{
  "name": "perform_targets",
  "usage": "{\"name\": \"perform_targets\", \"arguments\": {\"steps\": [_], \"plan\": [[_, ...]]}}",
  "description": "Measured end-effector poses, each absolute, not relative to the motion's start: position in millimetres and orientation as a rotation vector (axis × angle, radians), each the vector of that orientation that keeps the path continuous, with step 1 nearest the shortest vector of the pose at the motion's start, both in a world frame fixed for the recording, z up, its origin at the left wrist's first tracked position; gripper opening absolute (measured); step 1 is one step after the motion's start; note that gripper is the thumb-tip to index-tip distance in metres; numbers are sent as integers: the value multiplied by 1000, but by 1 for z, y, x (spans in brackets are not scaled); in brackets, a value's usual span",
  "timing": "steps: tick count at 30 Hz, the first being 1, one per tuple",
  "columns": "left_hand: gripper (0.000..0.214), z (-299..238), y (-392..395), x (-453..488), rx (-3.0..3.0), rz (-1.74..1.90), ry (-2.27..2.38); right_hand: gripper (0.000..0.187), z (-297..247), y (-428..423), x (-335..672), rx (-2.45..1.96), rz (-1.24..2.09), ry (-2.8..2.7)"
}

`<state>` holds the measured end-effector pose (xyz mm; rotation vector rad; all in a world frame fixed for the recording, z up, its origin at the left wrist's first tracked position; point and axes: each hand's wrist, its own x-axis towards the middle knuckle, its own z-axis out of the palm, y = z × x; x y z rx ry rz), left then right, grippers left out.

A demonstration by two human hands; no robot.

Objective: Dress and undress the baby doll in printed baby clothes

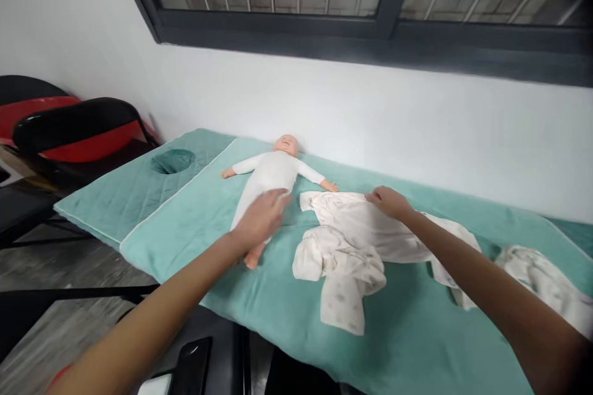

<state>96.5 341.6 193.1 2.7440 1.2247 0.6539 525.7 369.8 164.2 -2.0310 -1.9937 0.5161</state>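
A baby doll (271,176) in a white body lies on its back with both arms spread, its head toward the wall. My left hand (264,217) is over the doll's lower body and hides part of its legs; motion blurs the fingers. To the doll's right, a white baby garment (356,222) is laid out on the green cover. My right hand (389,202) is at the garment's upper edge, its fingers closed on the cloth. A second, crumpled baby garment (343,278) with pale dots lies in front of it, partly overlapping it.
The green bed cover (250,308) runs along the white wall, with a face hole (173,161) at its left end. Another bunched cloth (542,278) lies far right. Red-and-black chairs (88,129) stand left. A black phone (191,365) rests on a dark seat in front.
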Motion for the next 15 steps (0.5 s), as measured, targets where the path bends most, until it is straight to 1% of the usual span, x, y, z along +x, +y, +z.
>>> {"name": "perform_targets", "arguments": {"steps": [2,3,4,6,7,9,10,11,12,13,15], "plan": [[66,189,317,131,2879,417,912,38,169,336,550,-2095,511,-1907],[70,185,308,149,2903,339,849,35,172,323,554,-2100,527,-1862],[69,181,302,168,2912,291,838,34,176,312,553,-2087,549,-1826],[55,177,295,204,2895,286,872,30,184,294,537,-2011,581,-1810],[46,177,294,220,2867,350,898,29,188,287,524,-1955,591,-1822],[29,185,293,245,2747,619,938,29,201,272,497,-1814,631,-1850],[24,193,292,255,2678,763,950,32,209,265,484,-1744,657,-1861],[23,202,292,262,2601,890,951,38,220,257,473,-1692,677,-1863],[28,214,292,268,2518,981,934,43,231,249,464,-1639,692,-1851],[37,226,291,271,2434,1028,899,46,244,240,458,-1554,724,-1827],[57,252,290,275,2264,1055,821,46,268,225,452,-1319,815,-1765]]}}
